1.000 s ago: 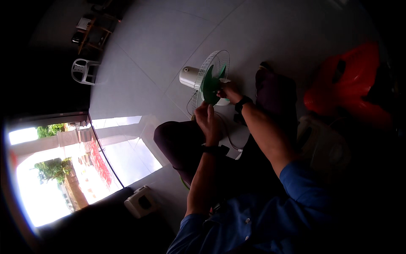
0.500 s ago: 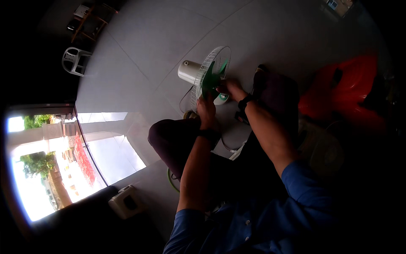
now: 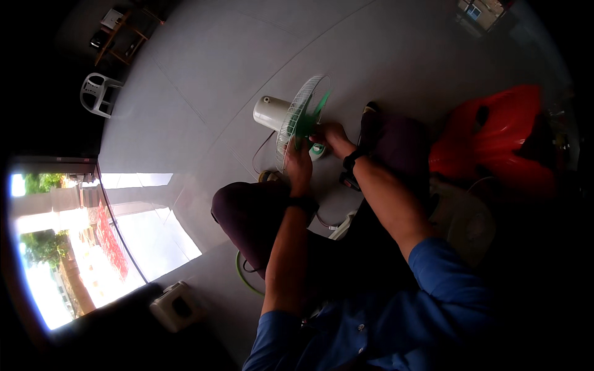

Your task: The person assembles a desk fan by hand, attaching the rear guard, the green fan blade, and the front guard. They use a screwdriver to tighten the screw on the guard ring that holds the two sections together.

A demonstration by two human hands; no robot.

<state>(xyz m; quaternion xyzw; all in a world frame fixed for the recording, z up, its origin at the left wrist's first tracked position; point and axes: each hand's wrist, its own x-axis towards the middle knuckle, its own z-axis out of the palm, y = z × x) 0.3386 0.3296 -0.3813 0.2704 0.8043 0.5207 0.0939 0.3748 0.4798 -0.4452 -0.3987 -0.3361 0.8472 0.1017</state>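
The fan's green blades (image 3: 305, 125) lay in front of both hands, set within the white wire guard (image 3: 302, 96), with the cream motor housing (image 3: 270, 114) behind them. Taking the picture as an upright clock face, the housing's long axis ran from about 10 o'clock to 4 o'clock, its blade end toward 4. The guard, seen nearly edge-on, stretched crosswise to that, from 1 o'clock to 7.

From the right hand (image 3: 333, 137), the blades lay at 10 o'clock; from the left hand (image 3: 299, 166), just past 12. The right hand was the nearer to the blades' middle: its fingertips were drawn in there, bunched rather than spread, though what that grip pinched, if anything, could not be made out. The left hand reached up to the lower end of the blades and guard, its fingers partly lost in shadow, so whether its grip was closed on an edge was unclear.

A pale, round part with green trim (image 3: 317, 151) showed between 7 and 8 o'clock from the right hand. Beyond the work, a red plastic seat (image 3: 501, 133) stood just past 3 o'clock from the fan, and a cream boxy object (image 3: 167, 307) lay toward 7.
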